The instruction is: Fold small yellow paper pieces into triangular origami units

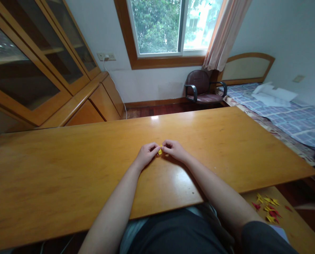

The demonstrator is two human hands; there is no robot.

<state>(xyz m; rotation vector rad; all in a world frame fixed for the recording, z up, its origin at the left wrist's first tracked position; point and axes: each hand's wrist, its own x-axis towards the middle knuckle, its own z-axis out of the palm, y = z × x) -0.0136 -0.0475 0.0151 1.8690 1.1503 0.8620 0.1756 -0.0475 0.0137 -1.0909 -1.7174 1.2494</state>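
Head view: both hands meet at the middle of the wooden table (pixel 67 165). The left hand (pixel 146 154) and right hand (pixel 174 149) each pinch, fingertips curled in tight, a tiny yellow paper piece (pixel 160 151), folded, barely showing between them, low over the tabletop. Down right, yellow and red folded bits (pixel 269 206) lie scattered on a lower surface.

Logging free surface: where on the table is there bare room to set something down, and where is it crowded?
The table is bare left of the left hand, right of the right hand, and beyond both toward the far edge. Crowded: the middle, where both hands pinch the yellow paper piece, and the folded paper pieces on the lower board.
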